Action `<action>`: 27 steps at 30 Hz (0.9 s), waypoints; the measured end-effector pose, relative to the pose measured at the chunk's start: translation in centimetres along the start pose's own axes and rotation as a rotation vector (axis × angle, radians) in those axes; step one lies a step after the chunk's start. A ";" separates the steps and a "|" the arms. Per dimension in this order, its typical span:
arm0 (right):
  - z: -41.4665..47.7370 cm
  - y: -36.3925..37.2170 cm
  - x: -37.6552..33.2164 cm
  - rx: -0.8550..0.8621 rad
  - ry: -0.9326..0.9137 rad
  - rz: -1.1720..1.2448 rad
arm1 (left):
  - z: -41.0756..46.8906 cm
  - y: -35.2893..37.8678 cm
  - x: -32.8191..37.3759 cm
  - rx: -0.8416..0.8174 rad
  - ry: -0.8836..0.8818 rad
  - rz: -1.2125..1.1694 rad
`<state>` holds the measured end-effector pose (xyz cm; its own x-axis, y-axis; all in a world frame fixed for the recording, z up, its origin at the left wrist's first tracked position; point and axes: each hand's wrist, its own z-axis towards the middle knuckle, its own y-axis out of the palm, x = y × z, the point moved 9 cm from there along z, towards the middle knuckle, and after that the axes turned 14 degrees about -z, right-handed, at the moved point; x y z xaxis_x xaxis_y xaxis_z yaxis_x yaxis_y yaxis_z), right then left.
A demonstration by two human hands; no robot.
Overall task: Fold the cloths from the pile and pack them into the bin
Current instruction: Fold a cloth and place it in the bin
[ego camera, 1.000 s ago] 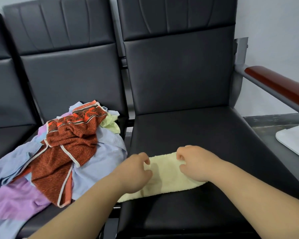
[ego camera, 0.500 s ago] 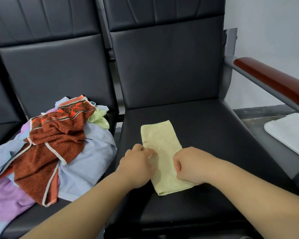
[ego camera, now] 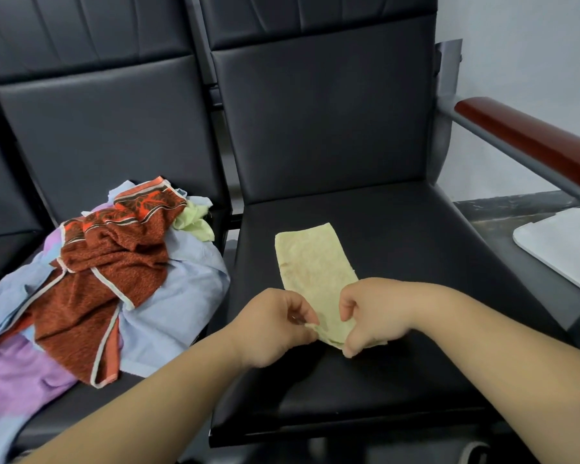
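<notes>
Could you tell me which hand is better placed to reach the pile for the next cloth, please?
The left hand, I'd judge: the pile lies off to its own side, close by, while the right hand would have to cross over the yellow cloth that both hands pinch.

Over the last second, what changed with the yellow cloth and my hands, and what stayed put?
The folded pale yellow terry cloth was turned from lying crosswise on the black padded seat to lengthwise, far end toward the backrest. The left hand and right hand now pinch its near end. The pile of mixed cloths to the left stayed put.
</notes>
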<state>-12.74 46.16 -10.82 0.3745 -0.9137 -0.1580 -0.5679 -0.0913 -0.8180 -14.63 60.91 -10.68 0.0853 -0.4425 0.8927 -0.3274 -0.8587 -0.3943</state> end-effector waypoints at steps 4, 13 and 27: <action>0.2 -0.7 0.0 0.131 0.032 -0.083 | 0.3 -1.8 1.1 0.085 -0.002 -0.010; 0.1 -1.1 1.3 -0.067 0.006 0.803 | -1.7 -3.0 -0.9 -0.145 -0.393 -0.411; 5.1 -2.7 4.4 0.302 0.224 0.732 | 4.5 -7.3 -3.0 0.412 -0.186 -0.328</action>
<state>-5.80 44.42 -12.11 -0.1870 -0.7610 -0.6212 -0.3783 0.6393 -0.6694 -8.27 67.40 -11.46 0.2974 -0.1414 0.9442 0.1356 -0.9727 -0.1884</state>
